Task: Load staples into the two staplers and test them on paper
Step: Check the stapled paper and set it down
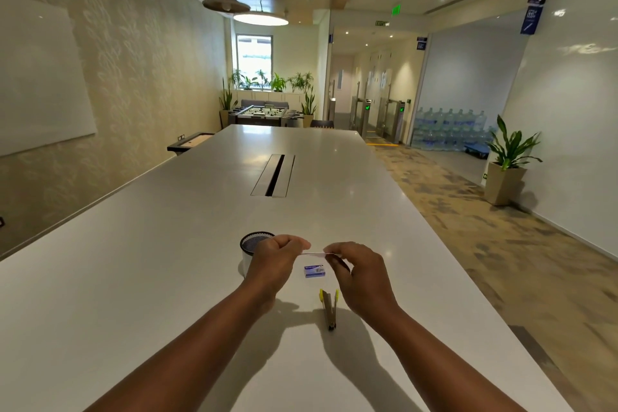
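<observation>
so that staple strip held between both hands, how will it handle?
The staple strip looks thin and spans straight between the left hand and right hand, so probably stiff but apt to snap if bent. It seems light, needing only a fingertip pinch. Narrow and likely smooth metal, it could slip from a loose grip.

Single head-worn wide-angle view, sitting above the near end of a long white table (187,227) and looking forward and slightly down along its length. Both forearms are entering from the bottom edge, with the left hand (274,261) and right hand (359,273) sitting close, low-centre. The far room and the corridor on the right are filling the upper half, bowing at the edges.
</observation>
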Tool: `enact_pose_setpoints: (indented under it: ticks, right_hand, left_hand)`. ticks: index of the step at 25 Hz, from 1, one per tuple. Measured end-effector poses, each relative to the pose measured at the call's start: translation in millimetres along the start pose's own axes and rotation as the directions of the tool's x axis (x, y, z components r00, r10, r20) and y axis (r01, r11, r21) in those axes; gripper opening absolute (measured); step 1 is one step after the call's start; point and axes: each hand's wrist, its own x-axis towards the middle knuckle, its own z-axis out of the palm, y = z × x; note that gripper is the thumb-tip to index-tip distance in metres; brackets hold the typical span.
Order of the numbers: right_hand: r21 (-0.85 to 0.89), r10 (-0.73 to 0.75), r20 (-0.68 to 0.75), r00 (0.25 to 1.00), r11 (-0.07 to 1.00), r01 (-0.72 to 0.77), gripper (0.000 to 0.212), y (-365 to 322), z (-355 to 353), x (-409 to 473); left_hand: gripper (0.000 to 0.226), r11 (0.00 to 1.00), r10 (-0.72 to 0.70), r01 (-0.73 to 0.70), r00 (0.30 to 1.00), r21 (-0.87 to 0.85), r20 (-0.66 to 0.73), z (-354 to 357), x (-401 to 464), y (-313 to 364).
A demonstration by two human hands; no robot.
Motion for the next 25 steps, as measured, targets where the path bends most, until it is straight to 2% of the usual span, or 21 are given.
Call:
enact_pose_setpoints:
  ticks: [2, 3, 6, 8, 10, 16, 25]
  right_hand:
    - [0.163, 0.180, 0.075, 0.981, 0.968, -0.191, 0.020, -4.1, -4.5, 2.1]
    - [0.217, 0.224, 0.109, 0.969, 0.946, -0.243, 0.024, -5.7, -6.7, 2.3]
    - [0.333, 0.277, 0.168, 0.946, 0.887, -0.318, 0.034, -10.8, -12.6, 0.5]
    - [0.371, 0.306, 0.178, 0.935, 0.859, -0.352, 0.040, -11.9, -14.9, -1.8]
    - [0.405, 0.323, 0.176, 0.930, 0.837, -0.368, 0.039, -10.7, -16.9, -3.4]
    - [0.468, 0.308, 0.119, 0.944, 0.821, -0.327, 0.025, -7.7, -19.2, -6.9]
    - [0.493, 0.326, 0.128, 0.937, 0.798, -0.345, 0.025, -8.1, -20.8, -9.5]
  left_hand:
    - [0.022, 1.000, 0.016, -0.016, 1.000, 0.017, 0.019, 0.1, -4.6, 3.0]
    - [0.021, 1.000, 0.015, -0.014, 1.000, -0.023, 0.021, 0.2, -6.6, 4.3]
    - [0.013, 0.979, -0.014, 0.029, 0.997, -0.201, 0.073, 0.9, -12.5, 6.9]
    - [0.017, 0.977, 0.030, 0.001, 0.990, -0.213, 0.140, 2.4, -13.4, 5.3]
    - [0.024, 0.980, 0.069, -0.037, 0.985, -0.197, 0.161, 3.9, -14.5, 3.7]
    - [0.030, 0.985, 0.045, -0.017, 0.986, -0.174, 0.163, 6.9, -16.0, -2.2]
    - [0.028, 0.987, 0.028, 0.000, 0.985, -0.164, 0.168, 10.5, -14.3, -2.0]
